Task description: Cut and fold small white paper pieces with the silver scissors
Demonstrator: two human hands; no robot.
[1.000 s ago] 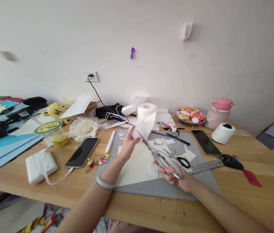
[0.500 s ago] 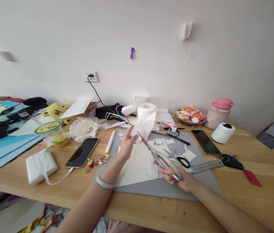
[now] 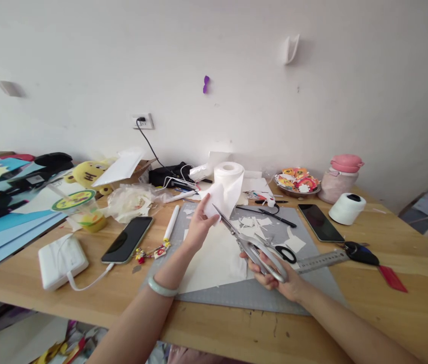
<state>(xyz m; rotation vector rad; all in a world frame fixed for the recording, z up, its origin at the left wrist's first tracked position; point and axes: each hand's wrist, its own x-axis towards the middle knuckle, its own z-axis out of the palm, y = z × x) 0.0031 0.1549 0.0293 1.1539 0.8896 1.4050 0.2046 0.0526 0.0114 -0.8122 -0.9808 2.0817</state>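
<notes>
Left hand (image 3: 199,225): pinching one thin white sheet (image 3: 214,198)
Right hand (image 3: 272,273): gripping one pair of grey-handled metal scissors (image 3: 251,246)
Beyond your hands: one upright white roll (image 3: 223,177)
Either side: two black-screened phones (image 3: 127,240)

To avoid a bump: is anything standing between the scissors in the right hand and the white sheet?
Nothing visible does: the scissors overlap the white sheet in view. The left hand is close beside, not between. Whether they touch is unclear.

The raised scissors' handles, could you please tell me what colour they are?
The handles are light grey, which shows best in the head view.
</notes>
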